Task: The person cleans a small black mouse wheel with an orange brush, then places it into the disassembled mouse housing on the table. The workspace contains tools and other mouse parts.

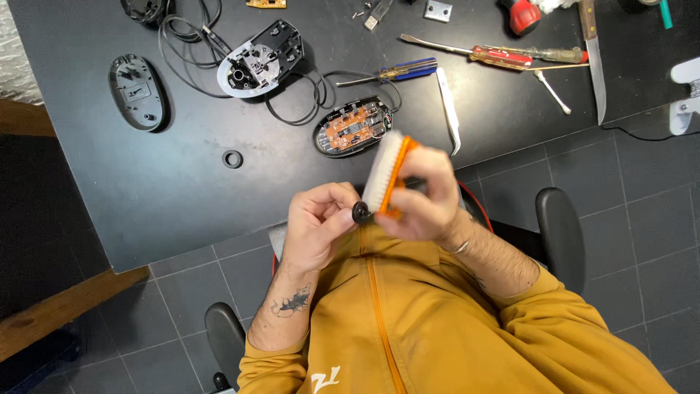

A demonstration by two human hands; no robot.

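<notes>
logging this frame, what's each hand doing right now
Left hand: closed, pinching a small black wheel between its fingertips.
Right hand: closed around an orange brush with white bristles, held against the wheel.

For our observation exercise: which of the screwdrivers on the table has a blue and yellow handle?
The screwdriver lying just above the opened mouse circuit board; the other two, farther right beside the knife, have red and clear handles.

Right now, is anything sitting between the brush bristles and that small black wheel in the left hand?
Nothing visible does. The left hand pinches the small black wheel at its fingertips, and the orange brush in the right hand has its white bristles right against the wheel, with no cable or tool between them.
</notes>
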